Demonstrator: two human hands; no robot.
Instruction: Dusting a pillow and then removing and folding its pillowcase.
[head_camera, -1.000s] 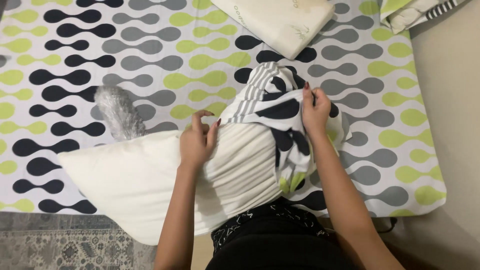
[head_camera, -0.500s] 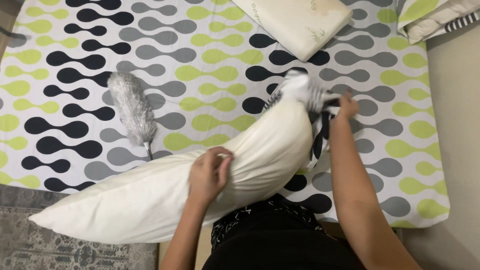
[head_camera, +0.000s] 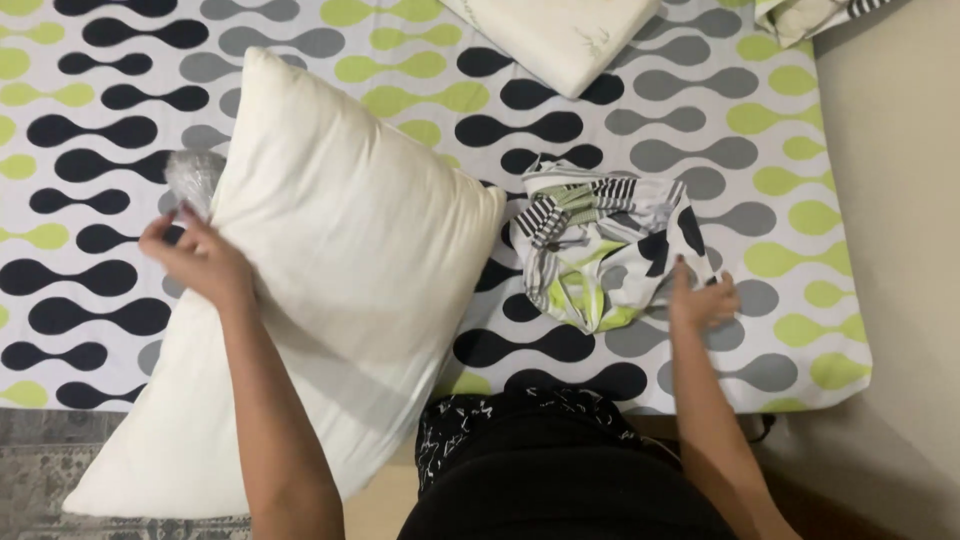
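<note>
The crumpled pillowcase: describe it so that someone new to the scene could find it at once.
Start from the bed sheet with its black, grey and green blobs. Right of the big bare white pillow lies a crumpled pillowcase, with the right hand at its lower right edge. It shares the sheet's colours, but it alone is bunched up and shows striped bands.

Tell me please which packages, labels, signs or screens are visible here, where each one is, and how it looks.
No package, label, sign or screen can be seen.
Faint grey leaf-like marks on the cream foam pillow at the top edge are a woven pattern, too small to tell more.
The crumpled patterned pillowcase by the right hand and the plain white pillow by the left hand show no tag.
</note>
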